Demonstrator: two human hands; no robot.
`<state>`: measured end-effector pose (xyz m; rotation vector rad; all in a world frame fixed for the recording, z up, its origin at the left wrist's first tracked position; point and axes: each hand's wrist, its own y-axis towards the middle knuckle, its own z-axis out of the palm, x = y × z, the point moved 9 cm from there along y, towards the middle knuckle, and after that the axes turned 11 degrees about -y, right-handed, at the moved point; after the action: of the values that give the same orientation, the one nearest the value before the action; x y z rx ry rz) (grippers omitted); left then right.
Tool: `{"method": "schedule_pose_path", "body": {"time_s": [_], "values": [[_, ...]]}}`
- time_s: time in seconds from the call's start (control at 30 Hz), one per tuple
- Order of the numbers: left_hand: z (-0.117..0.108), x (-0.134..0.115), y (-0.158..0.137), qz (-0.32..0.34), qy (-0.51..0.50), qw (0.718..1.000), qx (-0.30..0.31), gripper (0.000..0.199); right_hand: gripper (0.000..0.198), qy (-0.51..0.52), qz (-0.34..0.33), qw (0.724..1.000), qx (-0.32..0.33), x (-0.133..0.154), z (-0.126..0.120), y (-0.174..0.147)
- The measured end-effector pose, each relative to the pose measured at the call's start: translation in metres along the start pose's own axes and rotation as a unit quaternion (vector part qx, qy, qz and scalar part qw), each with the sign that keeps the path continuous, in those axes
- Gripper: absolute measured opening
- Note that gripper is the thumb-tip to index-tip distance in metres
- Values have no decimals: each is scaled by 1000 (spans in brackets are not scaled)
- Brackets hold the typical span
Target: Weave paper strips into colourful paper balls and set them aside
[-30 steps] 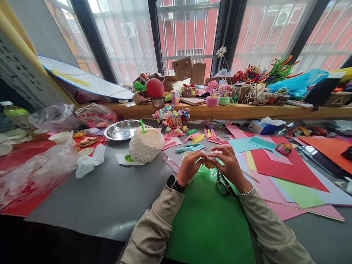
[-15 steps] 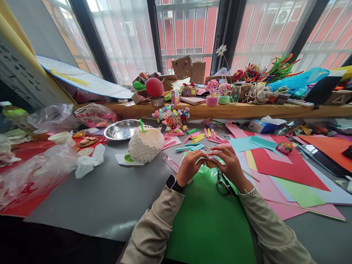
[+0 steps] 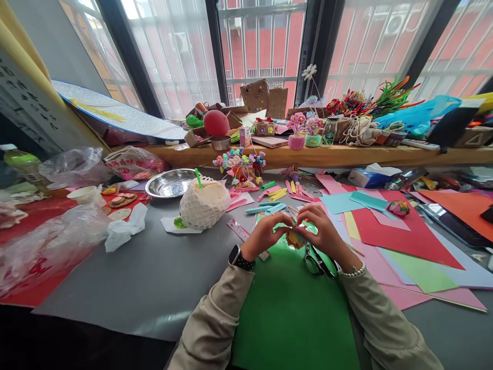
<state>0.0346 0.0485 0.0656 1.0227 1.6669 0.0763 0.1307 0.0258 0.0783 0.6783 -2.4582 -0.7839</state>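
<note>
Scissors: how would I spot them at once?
Find the large green sheet at bottom centre. Toward its far right corner, beside the right hand, lie the scissors; their dark, shiny handle loops set them apart from the flat coloured papers nearby.

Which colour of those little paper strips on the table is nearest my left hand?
The turquoise strips, just beyond your left hand. The yellow strips, green strips and pink strips all lie farther from it.
</note>
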Motion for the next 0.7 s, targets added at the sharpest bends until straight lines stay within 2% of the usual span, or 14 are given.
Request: {"method": "schedule_pose_path", "body": {"time_s": [0.07,0.17,0.27,0.43,0.7], "values": [[1,1,1,-31,-66,997,21,7,14,59,33,996,52,-3,5,0],[5,9,1,-91,-161,982,48,16,18,164,83,976,120,-7,16,-2],[10,20,-3,-149,-223,962,55,25,19,243,116,952,146,-11,24,-5],[18,32,-7,-201,-285,935,68,32,21,224,133,956,134,-17,23,-5],[24,29,-8,-220,-320,917,84,32,23,286,168,923,194,-14,35,-12]]}}
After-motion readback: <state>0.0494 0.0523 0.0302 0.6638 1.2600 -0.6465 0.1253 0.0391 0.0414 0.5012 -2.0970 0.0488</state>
